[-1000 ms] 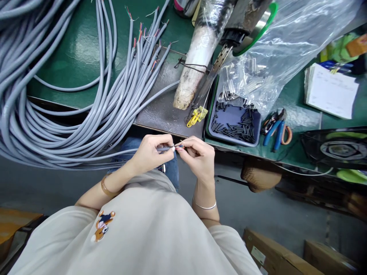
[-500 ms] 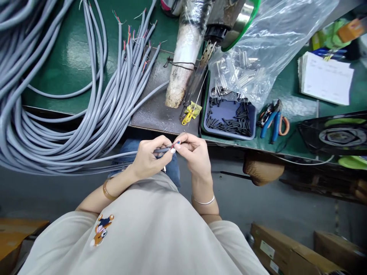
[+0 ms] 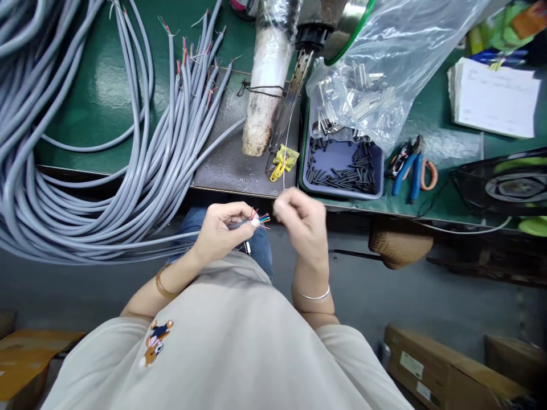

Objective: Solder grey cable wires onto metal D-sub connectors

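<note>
**Left hand [image 3: 224, 230] pinches the held cable [image 3: 188, 235] near its end; right hand [image 3: 305, 222] stands just apart**

The green workbench [image 3: 105, 71] spans the far side of the view. A big looped bundle of grey cables [image 3: 141, 176] sprawls over its left part and hangs past its front edge, many of the ends bared to coloured wires. Right of centre, a clear plastic bag [image 3: 410, 68] with metal pieces inside lies partly over a blue-grey tray [image 3: 342, 195]. A stack of paper [image 3: 493, 97] sits farther right.

In front of the bench, near the person's lap, are the two hands. The left has its thumb and fingertips pressed together on the held cable, a grey one that passes back through the hand toward the left. The right is beside the wire tips and clear of them; its fingers are curled in close, but it is blurred — whether anything is pinched there, I cannot tell.

Blue-handled pliers [image 3: 404, 173] lie on the bench just right of the tray, and a small yellow piece [image 3: 280, 168] rests near the tray's left side. Smallest are the short black pieces [image 3: 342, 177] scattered in the tray and the thin coloured wires [image 3: 265, 218] — red, blue and green among them — fanning out beyond the left thumb.
</note>
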`<action>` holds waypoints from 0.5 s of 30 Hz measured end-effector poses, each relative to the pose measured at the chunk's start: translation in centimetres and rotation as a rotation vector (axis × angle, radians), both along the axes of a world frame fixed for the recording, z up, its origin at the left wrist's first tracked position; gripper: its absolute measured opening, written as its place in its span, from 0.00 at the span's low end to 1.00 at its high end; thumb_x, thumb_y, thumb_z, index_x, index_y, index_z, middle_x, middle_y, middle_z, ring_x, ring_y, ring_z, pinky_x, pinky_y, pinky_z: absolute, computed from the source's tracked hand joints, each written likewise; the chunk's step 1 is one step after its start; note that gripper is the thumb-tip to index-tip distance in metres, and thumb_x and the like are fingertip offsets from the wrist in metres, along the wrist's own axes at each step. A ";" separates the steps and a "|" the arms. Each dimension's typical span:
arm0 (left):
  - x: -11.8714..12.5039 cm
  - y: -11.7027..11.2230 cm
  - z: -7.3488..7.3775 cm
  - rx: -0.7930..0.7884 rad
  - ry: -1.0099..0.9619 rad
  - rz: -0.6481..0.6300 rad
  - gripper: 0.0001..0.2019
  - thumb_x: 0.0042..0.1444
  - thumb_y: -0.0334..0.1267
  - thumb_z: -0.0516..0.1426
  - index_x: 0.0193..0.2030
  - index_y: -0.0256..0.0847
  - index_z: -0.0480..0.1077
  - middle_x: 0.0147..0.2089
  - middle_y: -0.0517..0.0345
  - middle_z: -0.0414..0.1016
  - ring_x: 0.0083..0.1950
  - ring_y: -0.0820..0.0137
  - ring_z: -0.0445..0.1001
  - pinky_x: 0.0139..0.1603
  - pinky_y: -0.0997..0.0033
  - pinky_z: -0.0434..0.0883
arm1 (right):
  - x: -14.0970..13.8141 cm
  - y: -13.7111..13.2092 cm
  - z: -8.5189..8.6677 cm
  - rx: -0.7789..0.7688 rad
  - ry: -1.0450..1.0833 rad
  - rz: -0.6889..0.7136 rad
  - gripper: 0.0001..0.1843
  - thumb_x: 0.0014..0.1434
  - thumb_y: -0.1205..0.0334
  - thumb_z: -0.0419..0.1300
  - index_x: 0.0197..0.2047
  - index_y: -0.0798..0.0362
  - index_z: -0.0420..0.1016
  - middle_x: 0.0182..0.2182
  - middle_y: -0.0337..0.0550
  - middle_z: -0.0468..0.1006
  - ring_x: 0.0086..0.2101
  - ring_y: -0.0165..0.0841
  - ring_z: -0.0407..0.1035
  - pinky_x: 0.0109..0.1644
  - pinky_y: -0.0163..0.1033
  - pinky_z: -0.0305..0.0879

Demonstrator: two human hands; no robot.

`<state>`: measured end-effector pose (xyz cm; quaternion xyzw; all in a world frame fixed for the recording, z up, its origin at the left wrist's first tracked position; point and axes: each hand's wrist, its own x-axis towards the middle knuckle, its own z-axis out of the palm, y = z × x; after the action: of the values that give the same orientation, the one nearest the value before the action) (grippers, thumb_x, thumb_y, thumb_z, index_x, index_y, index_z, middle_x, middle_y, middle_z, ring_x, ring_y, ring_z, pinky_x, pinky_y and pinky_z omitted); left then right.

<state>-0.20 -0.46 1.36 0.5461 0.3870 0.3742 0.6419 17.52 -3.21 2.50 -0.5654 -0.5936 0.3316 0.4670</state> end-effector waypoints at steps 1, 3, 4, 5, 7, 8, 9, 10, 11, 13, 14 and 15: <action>0.0 0.1 0.0 -0.050 -0.026 0.023 0.09 0.51 0.37 0.63 0.25 0.38 0.70 0.24 0.61 0.70 0.23 0.79 0.63 0.24 0.78 0.62 | 0.2 0.0 -0.1 0.018 0.065 -0.077 0.18 0.68 0.55 0.58 0.27 0.51 0.69 0.21 0.34 0.66 0.22 0.25 0.58 0.27 0.34 0.55; -0.1 0.2 -0.1 -0.126 -0.072 0.069 0.10 0.49 0.39 0.65 0.25 0.38 0.69 0.25 0.62 0.70 0.22 0.80 0.61 0.23 0.79 0.62 | 0.4 0.0 -0.3 0.039 0.155 -0.165 0.19 0.69 0.50 0.58 0.28 0.51 0.72 0.19 0.33 0.66 0.21 0.25 0.59 0.26 0.34 0.55; -0.1 0.3 -0.1 -0.150 -0.090 0.083 0.11 0.49 0.40 0.66 0.25 0.38 0.69 0.25 0.62 0.69 0.21 0.81 0.59 0.22 0.79 0.61 | 0.4 0.0 -0.3 0.020 0.172 -0.151 0.19 0.67 0.49 0.60 0.29 0.51 0.75 0.19 0.34 0.68 0.20 0.25 0.58 0.24 0.34 0.54; -0.1 0.3 -0.2 -0.163 -0.103 0.094 0.12 0.48 0.40 0.66 0.25 0.38 0.69 0.25 0.63 0.69 0.20 0.82 0.58 0.21 0.79 0.59 | 0.3 -0.1 -0.4 -0.020 0.178 -0.099 0.17 0.65 0.48 0.62 0.32 0.52 0.78 0.20 0.34 0.71 0.19 0.24 0.57 0.23 0.34 0.52; 0.0 0.3 -0.4 -0.170 -0.113 0.103 0.12 0.48 0.41 0.66 0.25 0.38 0.70 0.24 0.64 0.68 0.20 0.83 0.56 0.20 0.79 0.58 | -0.1 -0.2 -0.4 -0.107 0.180 0.032 0.13 0.60 0.50 0.68 0.38 0.52 0.82 0.25 0.36 0.77 0.18 0.21 0.51 0.21 0.34 0.46; 0.0 0.3 -0.4 -0.166 -0.109 0.104 0.12 0.48 0.42 0.67 0.25 0.38 0.70 0.23 0.64 0.67 0.20 0.82 0.56 0.20 0.79 0.58 | -0.4 -0.2 -0.4 -0.127 0.174 0.067 0.12 0.58 0.52 0.69 0.40 0.52 0.82 0.27 0.36 0.78 0.18 0.20 0.48 0.20 0.34 0.43; 0.1 0.2 -0.4 -0.159 -0.101 0.106 0.12 0.48 0.42 0.67 0.26 0.38 0.70 0.23 0.64 0.67 0.20 0.82 0.57 0.20 0.79 0.59 | -0.8 -0.2 -0.4 -0.126 0.162 0.075 0.11 0.58 0.54 0.69 0.39 0.52 0.82 0.28 0.36 0.78 0.18 0.20 0.47 0.21 0.34 0.42; 0.2 0.2 -0.4 -0.149 -0.089 0.107 0.12 0.48 0.41 0.67 0.26 0.38 0.71 0.22 0.64 0.67 0.21 0.82 0.58 0.20 0.79 0.60 | -1.1 -0.2 -0.4 -0.108 0.140 0.062 0.08 0.59 0.56 0.68 0.37 0.52 0.82 0.28 0.36 0.77 0.19 0.20 0.47 0.21 0.34 0.43; 0.2 0.1 -0.4 -0.137 -0.079 0.112 0.11 0.48 0.41 0.67 0.26 0.38 0.71 0.22 0.64 0.67 0.21 0.81 0.60 0.21 0.79 0.61 | -1.4 -0.2 -0.4 -0.082 0.111 0.037 0.07 0.60 0.58 0.67 0.35 0.53 0.81 0.27 0.36 0.76 0.19 0.20 0.48 0.22 0.34 0.44; 0.3 0.0 -0.4 -0.112 -0.073 0.123 0.10 0.49 0.40 0.66 0.26 0.38 0.71 0.24 0.63 0.68 0.22 0.81 0.61 0.22 0.80 0.62 | -1.9 -0.1 -0.5 -0.032 0.051 -0.001 0.09 0.63 0.61 0.64 0.31 0.53 0.78 0.25 0.35 0.74 0.20 0.21 0.51 0.23 0.34 0.48; 0.3 -0.1 -0.4 -0.101 -0.078 0.132 0.10 0.49 0.39 0.66 0.26 0.38 0.71 0.24 0.63 0.69 0.23 0.81 0.62 0.23 0.80 0.62 | -2.0 -0.1 -0.6 -0.010 0.032 -0.017 0.10 0.63 0.61 0.64 0.30 0.52 0.77 0.25 0.35 0.74 0.20 0.21 0.53 0.24 0.34 0.49; 0.2 -0.1 -0.4 -0.096 -0.090 0.142 0.10 0.50 0.39 0.65 0.26 0.38 0.70 0.25 0.63 0.69 0.23 0.81 0.61 0.23 0.80 0.62 | -2.0 -0.2 -0.7 0.015 0.023 -0.049 0.10 0.65 0.61 0.63 0.31 0.52 0.77 0.25 0.34 0.74 0.20 0.22 0.55 0.24 0.34 0.51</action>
<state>0.04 -0.55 0.94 0.4688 0.4130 0.4237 0.6559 15.57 -3.41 1.78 -0.5724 -0.5768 0.3221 0.4857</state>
